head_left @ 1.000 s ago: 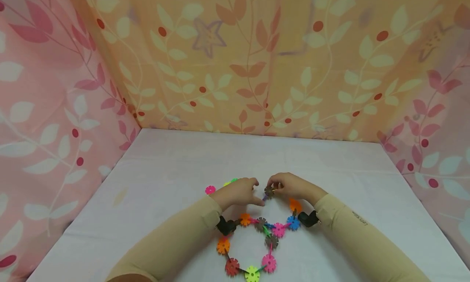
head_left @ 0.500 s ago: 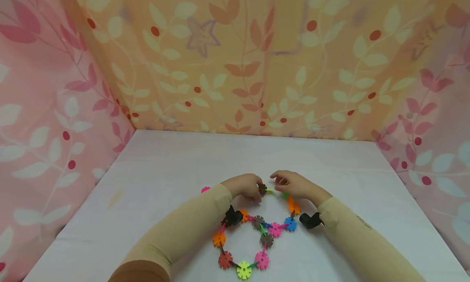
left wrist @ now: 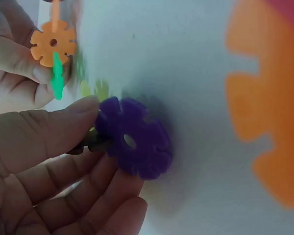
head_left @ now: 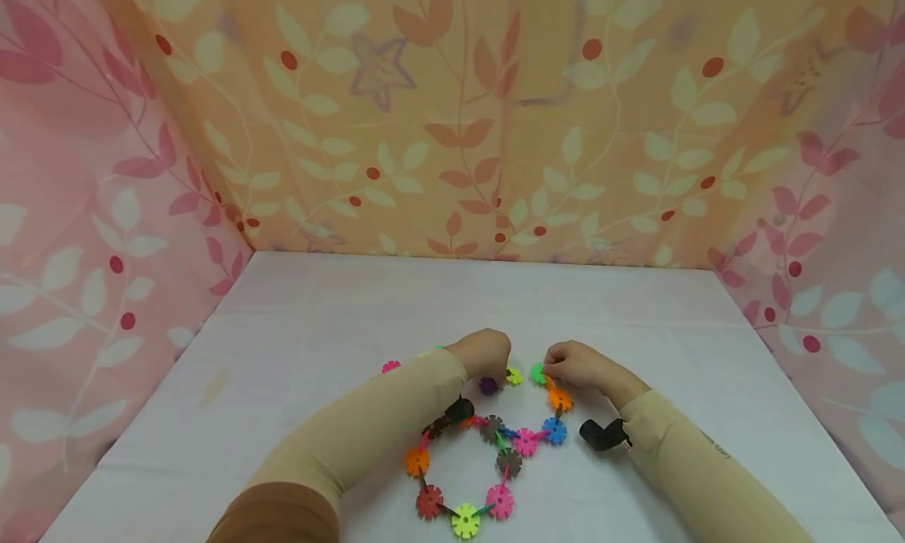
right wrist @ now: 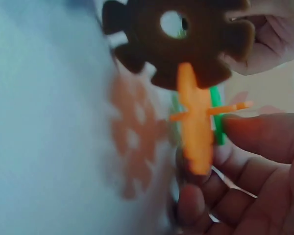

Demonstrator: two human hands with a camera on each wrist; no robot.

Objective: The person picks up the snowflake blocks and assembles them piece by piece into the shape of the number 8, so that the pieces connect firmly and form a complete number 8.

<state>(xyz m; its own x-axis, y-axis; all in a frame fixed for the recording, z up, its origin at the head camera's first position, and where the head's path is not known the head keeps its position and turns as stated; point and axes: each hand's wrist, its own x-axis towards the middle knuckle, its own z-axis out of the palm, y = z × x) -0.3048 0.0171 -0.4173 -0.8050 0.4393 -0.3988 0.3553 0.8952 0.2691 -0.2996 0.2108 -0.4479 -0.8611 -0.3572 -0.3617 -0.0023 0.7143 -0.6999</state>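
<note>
In the head view, my left hand (head_left: 484, 353) reaches over the white table. Its thumb and fingers pinch a dark notched disc (left wrist: 90, 142) joined to a purple notched disc (left wrist: 137, 139). A yellow notched disc (head_left: 514, 376) shows just right of that hand. Across a small gap, my right hand (head_left: 587, 366) pinches a green notched disc (head_left: 540, 372) at the end of a linked chain, with an orange disc (head_left: 560, 400) below it. The right wrist view shows the thumb against the green disc's edge, beside an orange disc (right wrist: 197, 132) and a large brown disc (right wrist: 206, 39).
Nearer the person, linked discs form a ring, with a lime disc (head_left: 465, 521) at its front and a red disc (head_left: 429, 502) beside it. A blue disc (head_left: 555, 431) links onward to the right. A pink disc (head_left: 391, 366) lies beyond the left sleeve. Floral cloth (head_left: 452, 119) walls the table.
The dark disc has passed from my right hand to my left. My right hand then moved onto the green disc. The left hand now holds its piece with the purple disc lower.
</note>
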